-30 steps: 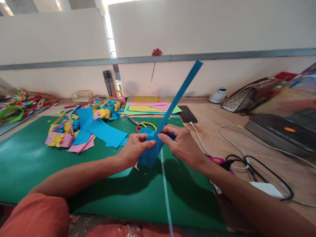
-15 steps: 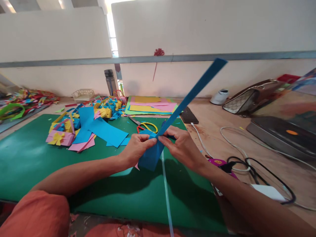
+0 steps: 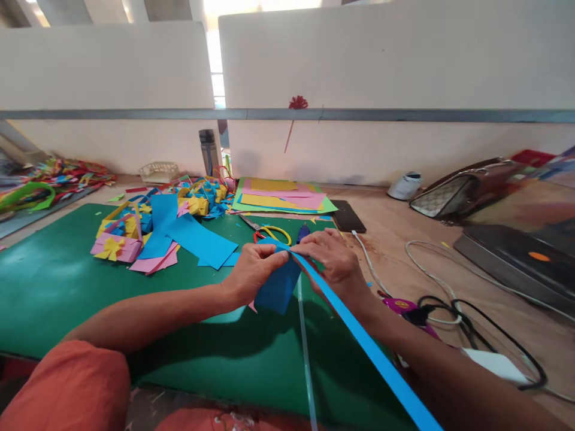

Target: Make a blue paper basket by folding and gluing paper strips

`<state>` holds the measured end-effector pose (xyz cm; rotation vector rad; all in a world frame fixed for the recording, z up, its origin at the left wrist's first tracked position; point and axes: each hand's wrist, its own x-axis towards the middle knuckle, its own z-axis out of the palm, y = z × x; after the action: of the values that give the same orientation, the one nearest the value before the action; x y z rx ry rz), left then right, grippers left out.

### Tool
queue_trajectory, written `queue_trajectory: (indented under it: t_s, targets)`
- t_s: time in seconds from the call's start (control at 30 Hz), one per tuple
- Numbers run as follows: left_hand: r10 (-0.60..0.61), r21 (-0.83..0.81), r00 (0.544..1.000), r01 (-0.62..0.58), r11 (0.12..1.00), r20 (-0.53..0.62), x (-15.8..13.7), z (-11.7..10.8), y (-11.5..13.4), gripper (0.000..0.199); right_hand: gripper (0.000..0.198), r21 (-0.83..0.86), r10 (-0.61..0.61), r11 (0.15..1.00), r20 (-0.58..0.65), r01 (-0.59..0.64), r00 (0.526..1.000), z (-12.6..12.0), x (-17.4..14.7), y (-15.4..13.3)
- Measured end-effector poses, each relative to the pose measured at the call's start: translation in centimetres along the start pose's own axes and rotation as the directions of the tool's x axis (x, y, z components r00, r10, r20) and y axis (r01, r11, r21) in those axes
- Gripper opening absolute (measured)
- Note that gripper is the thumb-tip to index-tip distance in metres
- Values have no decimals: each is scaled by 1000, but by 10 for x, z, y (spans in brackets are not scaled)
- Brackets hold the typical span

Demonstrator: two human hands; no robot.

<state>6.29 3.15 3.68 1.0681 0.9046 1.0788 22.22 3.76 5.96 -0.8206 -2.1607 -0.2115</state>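
My left hand [image 3: 254, 270] pinches the upper edge of a folded blue paper piece [image 3: 277, 288], thumb on top, above the green mat. A long blue paper strip [image 3: 359, 328] runs from that edge down toward the lower right, over my right wrist. My right hand [image 3: 331, 257] has its fingers closed at the strip's near end, beside my left thumb; part of its grip is hidden behind the strip. Just beyond the hands lie scissors [image 3: 272, 232] with yellow and red handles. A clear glue stick [image 3: 306, 353] stretches below the hands toward the front edge.
Blue paper sheets [image 3: 202, 239] and small paper baskets [image 3: 117, 246] lie on the green mat [image 3: 58, 287] at left. Behind are stacked coloured sheets [image 3: 283, 194] and a bottle [image 3: 208, 152]. To the right are a phone [image 3: 348, 215], cables [image 3: 467, 326] and a handbag [image 3: 467, 185].
The strip stood up toward the upper right; now it is folded down toward the lower right. My right fingers have shifted over the fold, while my left hand keeps its pinch.
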Motion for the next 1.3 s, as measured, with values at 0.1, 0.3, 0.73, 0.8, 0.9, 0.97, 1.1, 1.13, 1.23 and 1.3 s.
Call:
queue_trajectory:
  t_s: [0.1, 0.3, 0.73, 0.8, 0.9, 0.97, 1.1, 1.13, 1.23, 1.3]
  targets:
    - [-14, -23, 1000, 14, 1000, 7, 1, -1, -1, 35, 23, -83, -17, 996, 6, 17, 1000, -3, 0, -4]
    - [-16, -43, 1000, 17, 999, 26, 1, -3, -4, 34, 27, -250, -67, 966, 9, 67, 998, -5, -2, -10]
    - [27, -81, 999, -23, 996, 43, 1, -3, -1, 31, 23, -573, -256, 779, 79, 254, 963, -4, -7, -15]
    - [35, -81, 998, -31, 996, 53, 0, -3, 1, 29, 22, -587, -296, 757, 82, 286, 952, -5, -9, -17]
    - [49, -90, 997, -43, 995, 61, -1, -2, 5, 30, 21, -574, -329, 754, 91, 320, 940, -6, -10, -19]
    - [51, -96, 997, -45, 994, 56, -2, -1, 7, 31, 21, -550, -332, 772, 80, 320, 940, -5, -11, -18]
    - [58, -90, 997, -54, 995, 43, -4, 0, 9, 34, 20, -539, -342, 782, 48, 313, 939, -5, -11, -17]
    - [59, -85, 997, -55, 995, 43, -4, 0, 10, 34, 19, -550, -350, 773, 50, 318, 936, -5, -10, -17]
    - [67, -70, 997, -64, 996, 45, -4, -1, 10, 35, 19, -577, -369, 747, 55, 331, 928, -5, -10, -18]
    - [75, -57, 996, -73, 996, 39, -4, -2, 10, 36, 20, -561, -362, 761, 51, 327, 931, -6, -10, -18]
